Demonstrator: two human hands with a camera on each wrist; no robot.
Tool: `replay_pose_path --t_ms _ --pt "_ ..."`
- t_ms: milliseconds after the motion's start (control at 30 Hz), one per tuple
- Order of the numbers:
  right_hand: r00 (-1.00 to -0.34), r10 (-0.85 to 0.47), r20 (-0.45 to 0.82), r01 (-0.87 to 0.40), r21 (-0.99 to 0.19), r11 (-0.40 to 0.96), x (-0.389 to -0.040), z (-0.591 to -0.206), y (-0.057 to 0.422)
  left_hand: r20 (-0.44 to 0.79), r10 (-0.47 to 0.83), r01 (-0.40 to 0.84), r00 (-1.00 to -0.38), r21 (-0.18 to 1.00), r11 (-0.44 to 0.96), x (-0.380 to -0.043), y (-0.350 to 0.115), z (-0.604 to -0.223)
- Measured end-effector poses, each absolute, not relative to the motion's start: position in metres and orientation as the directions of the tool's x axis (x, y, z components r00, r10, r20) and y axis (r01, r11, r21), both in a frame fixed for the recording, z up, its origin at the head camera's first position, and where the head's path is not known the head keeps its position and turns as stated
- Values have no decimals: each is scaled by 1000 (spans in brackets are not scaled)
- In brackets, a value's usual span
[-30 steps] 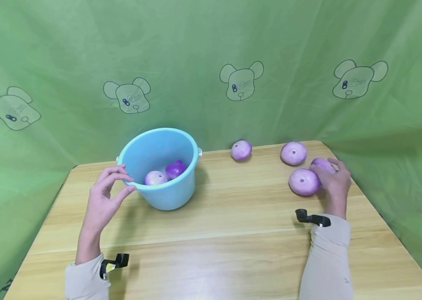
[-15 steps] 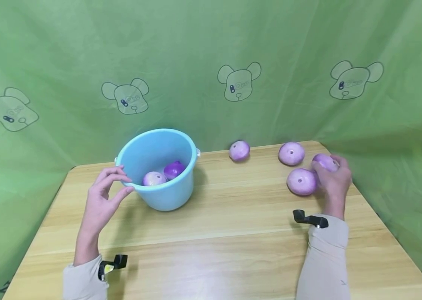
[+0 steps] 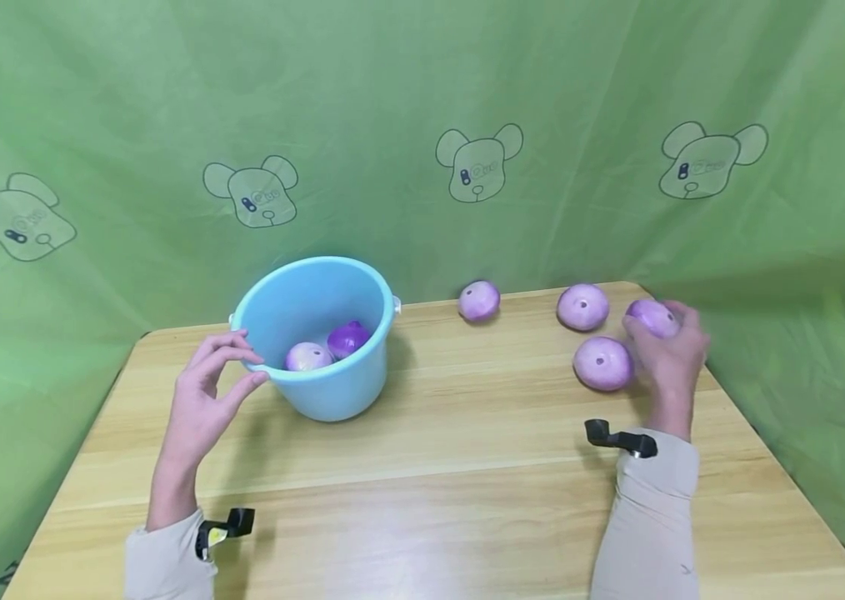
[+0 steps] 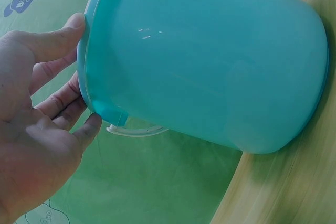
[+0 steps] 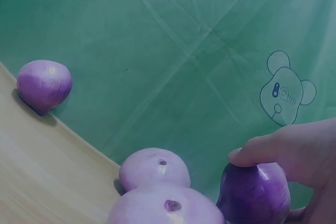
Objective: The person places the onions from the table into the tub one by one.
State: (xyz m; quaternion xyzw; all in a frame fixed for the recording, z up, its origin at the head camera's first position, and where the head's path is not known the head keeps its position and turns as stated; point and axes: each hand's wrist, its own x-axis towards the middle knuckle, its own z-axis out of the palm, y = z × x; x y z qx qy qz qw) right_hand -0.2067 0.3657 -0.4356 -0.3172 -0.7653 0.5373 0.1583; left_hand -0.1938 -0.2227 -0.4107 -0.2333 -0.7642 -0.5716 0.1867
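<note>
While the right hand (image 3: 668, 354) grasps a glossy onion (image 3: 653, 317) between thumb and fingers near the far right corner of the table (image 3: 422, 517), the left hand (image 3: 197, 404) pinches the front left part of the rim of a light blue bucket (image 3: 336, 396). The glossy onion is round and smooth; seen from the head it appears pale lilac, with deeper purple at its left and a small dark spot toward its right, whereas the right wrist view shows a dark purple side with bright highlights. Its underside is hidden by the hand, so contact with the table cannot be judged. The bucket stands upright on the table, left of centre, smooth-walled and wide-mouthed, with a white handle (image 4: 137, 131) partly visible in the left wrist view. Inside lie two onions side by side: a pale onion (image 3: 309, 357) with a dark spot, and a deep purple onion (image 3: 348, 340) with a pointed tip. Near the glossy onion, to its left, are a front onion (image 3: 604, 363) and, just behind this, a rear onion (image 3: 583, 307), both pale lilac with a dark central spot. A lone onion (image 3: 479, 301) rests by the back edge, before a green cloth (image 3: 370, 83) printed with bear-like heads.
</note>
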Motion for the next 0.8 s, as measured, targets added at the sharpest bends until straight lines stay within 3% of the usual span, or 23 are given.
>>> replay_pose_path --t_ms 800 --pt "-785 620 -17 249 -924 290 -205 -425 350 543 144 561 -827 789 250 -193 -223 -411"
